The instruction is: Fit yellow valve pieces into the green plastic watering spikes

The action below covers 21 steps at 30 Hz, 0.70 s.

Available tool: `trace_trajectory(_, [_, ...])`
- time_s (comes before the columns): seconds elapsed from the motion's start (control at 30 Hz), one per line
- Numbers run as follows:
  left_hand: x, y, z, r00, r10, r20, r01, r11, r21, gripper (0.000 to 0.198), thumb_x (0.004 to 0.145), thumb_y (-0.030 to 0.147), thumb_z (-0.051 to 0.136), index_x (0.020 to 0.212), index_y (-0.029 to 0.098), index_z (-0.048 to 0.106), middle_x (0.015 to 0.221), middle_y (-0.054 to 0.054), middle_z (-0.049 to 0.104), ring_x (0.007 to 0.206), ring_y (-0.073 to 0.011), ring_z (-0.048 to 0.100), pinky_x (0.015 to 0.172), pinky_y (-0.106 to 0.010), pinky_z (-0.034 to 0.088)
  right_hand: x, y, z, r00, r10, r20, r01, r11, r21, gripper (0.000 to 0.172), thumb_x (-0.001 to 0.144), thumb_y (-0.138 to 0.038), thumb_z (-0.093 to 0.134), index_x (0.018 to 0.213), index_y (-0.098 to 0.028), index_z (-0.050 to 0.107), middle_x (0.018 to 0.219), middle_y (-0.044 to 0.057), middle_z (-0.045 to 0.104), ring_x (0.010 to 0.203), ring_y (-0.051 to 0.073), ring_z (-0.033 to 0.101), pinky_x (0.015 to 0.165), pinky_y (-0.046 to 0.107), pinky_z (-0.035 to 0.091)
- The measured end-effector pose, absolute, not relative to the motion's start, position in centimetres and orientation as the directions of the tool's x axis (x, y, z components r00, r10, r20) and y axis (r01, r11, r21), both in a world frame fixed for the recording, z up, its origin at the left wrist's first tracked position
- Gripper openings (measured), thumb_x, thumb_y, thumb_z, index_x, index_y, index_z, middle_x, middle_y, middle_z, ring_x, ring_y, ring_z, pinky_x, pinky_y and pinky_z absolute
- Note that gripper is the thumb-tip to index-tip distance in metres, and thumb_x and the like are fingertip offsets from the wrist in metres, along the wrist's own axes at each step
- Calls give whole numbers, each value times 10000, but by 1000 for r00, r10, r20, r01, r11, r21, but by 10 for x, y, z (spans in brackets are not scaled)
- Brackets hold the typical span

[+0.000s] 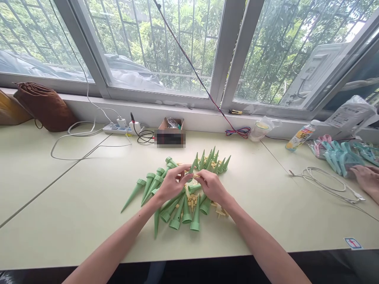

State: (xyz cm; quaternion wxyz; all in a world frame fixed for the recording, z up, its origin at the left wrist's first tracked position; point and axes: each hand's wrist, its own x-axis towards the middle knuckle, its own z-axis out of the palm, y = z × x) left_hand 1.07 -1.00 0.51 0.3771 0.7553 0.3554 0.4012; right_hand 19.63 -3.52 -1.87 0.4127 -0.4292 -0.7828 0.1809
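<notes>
Near the middle of the table, my left hand [174,182] grips a green cone [193,165] with its tip pointing up. My right hand [211,184] meets it and pinches a small yellow piece [196,176] at the cone's lower end. Several green cones with ribbed caps [135,193] lie to the left and in front of my hands. More cones [217,165] stand tip up behind my right hand. Small yellow parts [193,200] are heaped between the cones, partly hidden by my hands.
A small box [170,136], a power strip [118,128] with cables and a brown bag [45,105] line the window side. To the right are a bottle [301,136], a coiled white cable [322,185], teal clips [340,157] and another person's hand [367,179].
</notes>
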Motion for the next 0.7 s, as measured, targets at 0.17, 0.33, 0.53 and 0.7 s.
trace_trajectory(0.17, [11, -10, 1, 421, 828, 371, 234, -494, 837, 301, 913, 385, 553, 1115, 190, 662, 837, -32, 594, 612, -106, 430, 546, -221, 472, 196, -37, -17, -285, 819, 498, 529, 568, -630, 298, 1014, -327, 393, 815, -184, 561, 721, 24, 566, 620, 139, 497, 589, 255, 399])
trace_trajectory(0.33, [12, -12, 4, 411, 843, 347, 205, -456, 866, 291, 904, 377, 567, 1096, 179, 657, 834, -41, 613, 629, -113, 517, 532, -219, 462, 195, -36, -17, -265, 819, 509, 523, 566, -637, 243, 1000, -317, 444, 880, -180, 604, 771, 37, 614, 653, 146, 535, 607, 265, 427])
trace_trajectory(0.53, [13, -13, 14, 379, 889, 257, 87, -311, 947, 297, 855, 401, 630, 1034, 167, 668, 851, -57, 634, 707, -149, 596, 576, -237, 510, 195, -37, -16, -225, 812, 538, 455, 576, -679, 208, 956, -319, 548, 1126, -209, 598, 988, 67, 641, 663, 138, 580, 619, 278, 499])
trace_trajectory(0.7, [12, -13, 16, 324, 941, 92, 50, -114, 992, 352, 808, 447, 679, 1030, 174, 670, 799, -36, 596, 539, -73, 445, 395, -166, 339, 195, -38, -15, -253, 809, 531, 431, 585, -687, 208, 943, -282, 572, 1144, -233, 597, 1048, 68, 616, 685, 138, 611, 609, 277, 512])
